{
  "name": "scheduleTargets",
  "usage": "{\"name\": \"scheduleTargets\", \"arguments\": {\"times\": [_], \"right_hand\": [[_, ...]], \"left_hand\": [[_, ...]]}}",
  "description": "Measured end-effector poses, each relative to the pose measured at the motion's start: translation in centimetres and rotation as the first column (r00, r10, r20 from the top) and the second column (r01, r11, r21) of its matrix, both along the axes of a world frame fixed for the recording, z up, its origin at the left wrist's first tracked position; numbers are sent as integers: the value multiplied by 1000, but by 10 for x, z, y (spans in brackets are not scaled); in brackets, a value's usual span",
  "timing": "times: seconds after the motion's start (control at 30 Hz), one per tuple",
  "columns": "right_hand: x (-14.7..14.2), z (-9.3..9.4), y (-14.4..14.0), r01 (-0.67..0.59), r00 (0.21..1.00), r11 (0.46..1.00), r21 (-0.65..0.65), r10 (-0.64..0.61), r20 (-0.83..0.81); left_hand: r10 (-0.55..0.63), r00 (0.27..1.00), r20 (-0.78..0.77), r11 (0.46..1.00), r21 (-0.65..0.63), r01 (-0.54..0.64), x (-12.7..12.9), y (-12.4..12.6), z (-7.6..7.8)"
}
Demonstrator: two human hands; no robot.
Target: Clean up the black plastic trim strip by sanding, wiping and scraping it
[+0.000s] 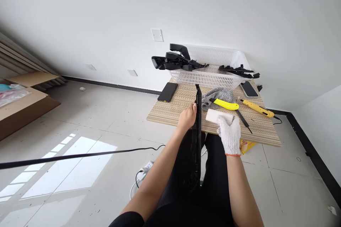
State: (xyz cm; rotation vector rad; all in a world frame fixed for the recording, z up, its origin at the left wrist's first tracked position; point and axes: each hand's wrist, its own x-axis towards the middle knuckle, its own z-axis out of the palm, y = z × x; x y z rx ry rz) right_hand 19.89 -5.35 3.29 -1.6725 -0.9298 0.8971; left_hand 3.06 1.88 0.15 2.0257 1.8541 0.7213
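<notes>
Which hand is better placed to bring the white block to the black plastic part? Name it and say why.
Probably the right hand: gloved, it grips the white block beside the black plastic part, while the bare left hand is taken up holding that part.

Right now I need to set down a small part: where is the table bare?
Mainly between the black phone, left hand and near table edge; also, smaller, right of the black stick, this side of the yellow tool. Crowded: the middle, with cloth, knife, white block and right hand.
</notes>
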Motion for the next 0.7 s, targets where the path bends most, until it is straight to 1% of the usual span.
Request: {"name": "scheduleTargets", "arguments": {"times": [0.1, 0.13, 0.17, 0.27, 0.33, 0.43, 0.57, 0.6, 0.7], "right_hand": [[1, 1, 17, -173, 983, 985, -13, 172, -60], [1, 0, 23, -192, 979, 981, -18, 190, -72], [1, -1, 28, -173, 983, 985, -14, 172, -72], [1, -7, 39, -58, 997, 998, 14, 58, -51], [2, -10, 42, -19, 998, 999, 29, 21, -54], [2, -12, 42, -21, 994, 999, 50, 27, -108], [2, -11, 41, -105, 977, 993, 55, 114, -182], [2, -11, 41, -100, 976, 993, 59, 110, -188], [5, -10, 44, -22, 978, 997, 75, 37, -208]], "left_hand": [[0, 1000, -14, 1000, 2, 0, 0, 1, -1], [-3, 1000, -15, 1000, -1, 3, 0, 0, 0], [-9, 1000, -15, 1000, -5, 9, -1, 0, 1], [-32, 999, -8, 999, -16, 32, -1, -2, 4], [-42, 999, 0, 999, -19, 42, -1, -2, 5], [-39, 999, 10, 999, -22, 39, 0, -2, 5], [-24, 1000, 6, 1000, -19, 24, 0, -2, 4], [-24, 1000, 5, 1000, -17, 25, 0, -2, 4], [-31, 1000, 4, 999, -14, 31, 0, -3, 4]]}}
